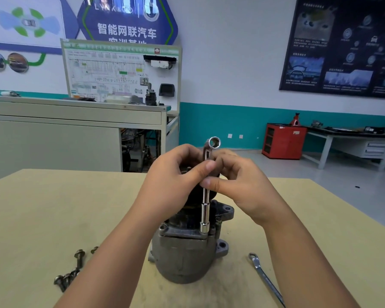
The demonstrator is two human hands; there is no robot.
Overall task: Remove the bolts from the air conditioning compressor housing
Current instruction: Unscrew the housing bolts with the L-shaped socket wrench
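Note:
A grey air conditioning compressor [182, 252] stands upright on the wooden table [42, 207]. A chrome L-shaped socket wrench [205, 210] stands vertically with its lower socket seated on the housing's upper flange, its bent top end above my fingers. My left hand [171, 181] and my right hand [238, 185] both pinch the wrench shaft between thumb and fingers, above the compressor. Several removed bolts [70, 272] lie on the table to the left, partly hidden by my left forearm. The bolt under the socket is hidden.
A chrome ring spanner [265, 278] lies on the table to the right of the compressor. Beyond the table stand a grey cabinet bench [53, 130] with a wiring display board, a red tool cabinet [283, 141] and a far workbench [351, 141].

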